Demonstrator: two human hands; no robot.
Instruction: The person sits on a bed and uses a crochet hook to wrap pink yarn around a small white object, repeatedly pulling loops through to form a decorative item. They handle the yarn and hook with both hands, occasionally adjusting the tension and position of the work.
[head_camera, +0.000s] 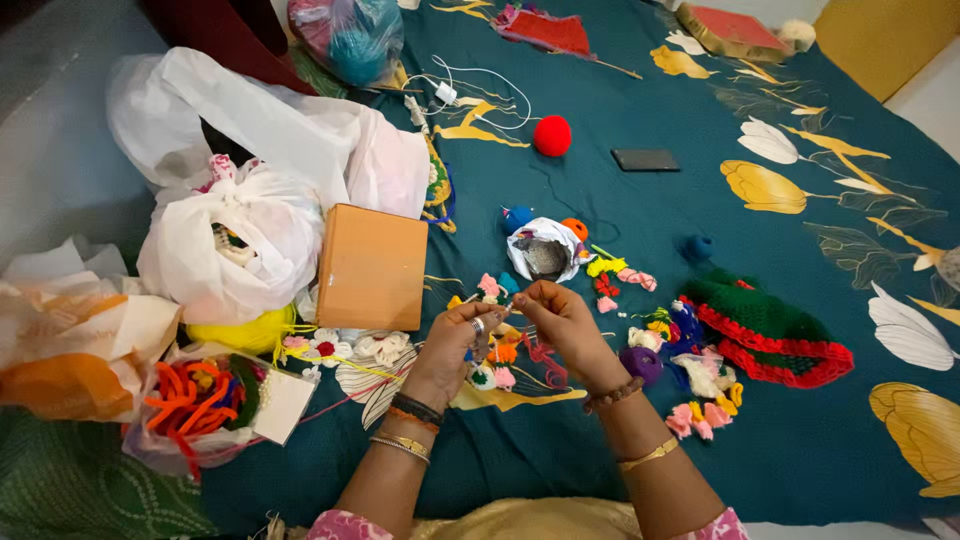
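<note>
My left hand (455, 345) and my right hand (560, 320) meet over the teal bedspread (640, 210), fingertips pinched together on a small thin item, probably a needle or thread; it is too small to tell. Under and around them lie several small crocheted flowers (495, 290) in pink, yellow, orange and white. A green and red crocheted piece (765, 325) lies to the right of my right hand. A purple yarn ball (640, 362) sits beside my right wrist.
A brown cardboard box (372, 266) and white plastic bags (230, 235) sit left. A bag of orange cords (195, 400) is at lower left. A red yarn ball (552, 135), a dark phone (645, 159) and a white cable (470, 85) lie farther back.
</note>
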